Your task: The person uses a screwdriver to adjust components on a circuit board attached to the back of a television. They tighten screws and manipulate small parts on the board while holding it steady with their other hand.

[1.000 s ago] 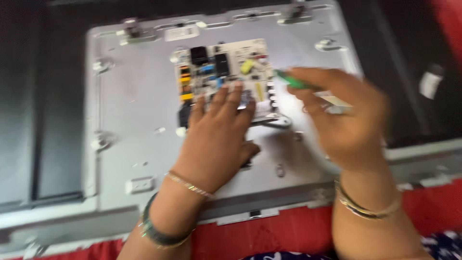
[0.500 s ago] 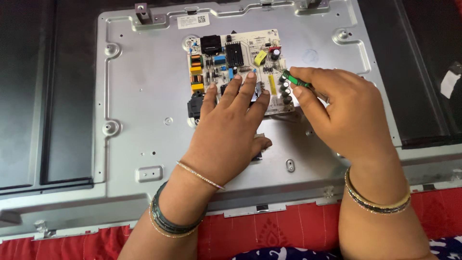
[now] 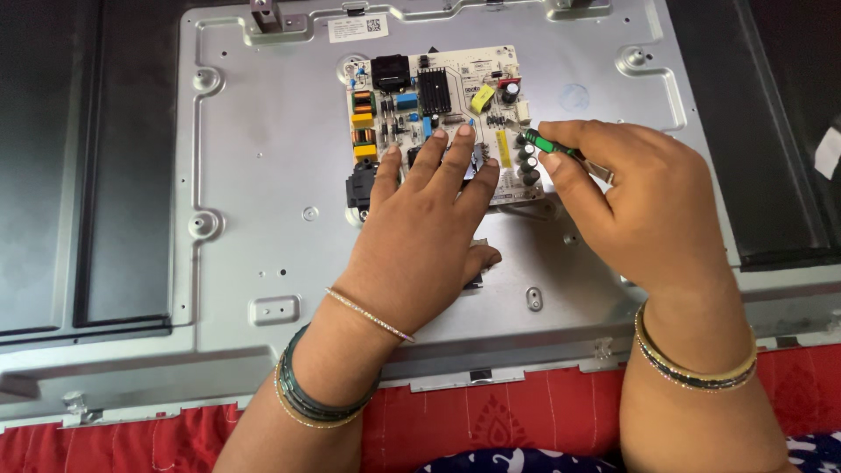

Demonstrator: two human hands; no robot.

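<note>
Left hand [image 3: 429, 236] lies flat, fingers spread, on a circuit board [image 3: 438, 114] screwed to a grey metal panel [image 3: 263, 175]. Right hand [image 3: 639, 210] grips a green screwdriver [image 3: 550, 144] beside capacitors; a slip could gouge components.

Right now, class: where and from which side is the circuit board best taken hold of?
Probably by the circuit board's bare far edge, coming from above the panel. Its face is crowded with parts, the left hand covers its near half, and the right hand works at its right edge.
</note>
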